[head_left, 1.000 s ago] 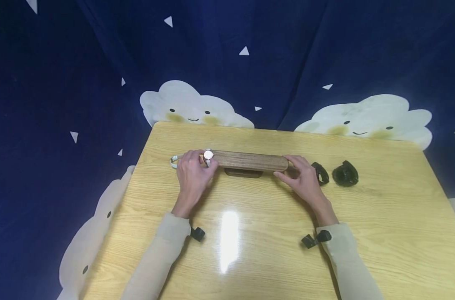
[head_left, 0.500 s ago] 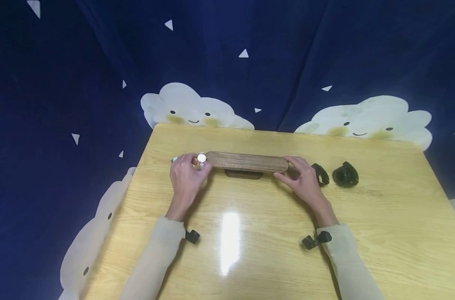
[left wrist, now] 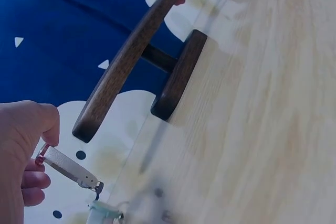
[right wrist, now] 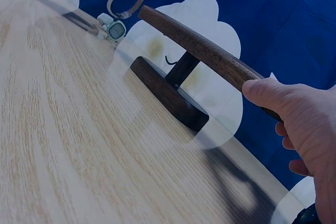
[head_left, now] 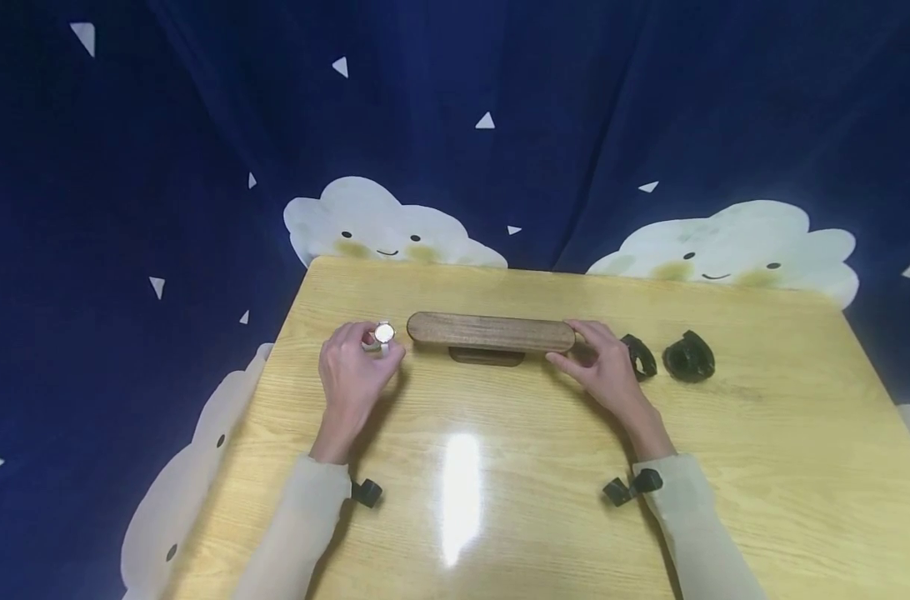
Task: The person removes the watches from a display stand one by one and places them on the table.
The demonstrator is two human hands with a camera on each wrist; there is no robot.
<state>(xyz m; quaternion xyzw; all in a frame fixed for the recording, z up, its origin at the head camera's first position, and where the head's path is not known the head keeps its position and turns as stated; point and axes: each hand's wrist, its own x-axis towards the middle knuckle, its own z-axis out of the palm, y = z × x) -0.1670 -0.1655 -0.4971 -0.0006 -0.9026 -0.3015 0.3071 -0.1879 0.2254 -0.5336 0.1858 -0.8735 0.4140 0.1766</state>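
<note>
A wristwatch [head_left: 384, 333] with a round bright face and a pale strap is pinched between the thumb and fingers of my left hand [head_left: 346, 367]. Its strap forms a closed loop in the right wrist view, just beyond the left end of a dark wooden T-shaped watch stand [head_left: 492, 332]. My right hand [head_left: 608, 371] grips the right end of the stand's bar, thumb on the near side. The stand's base [right wrist: 170, 95] rests upright on the table. Below my left hand lies a second watch [right wrist: 116, 30], square-faced and pale green; my left hand hides it in the head view.
Two black looped objects [head_left: 689, 357], like strapped watches, lie on the wooden table [head_left: 545, 467] right of my right hand. A dark blue curtain [head_left: 425, 100] with clouds hangs behind the table's far edge. Each sleeve carries a small black camera [head_left: 367, 492].
My left hand has moved left and slightly nearer with the round watch, from overlapping the bar's left end to apart from it. My right hand keeps its grip on the bar.
</note>
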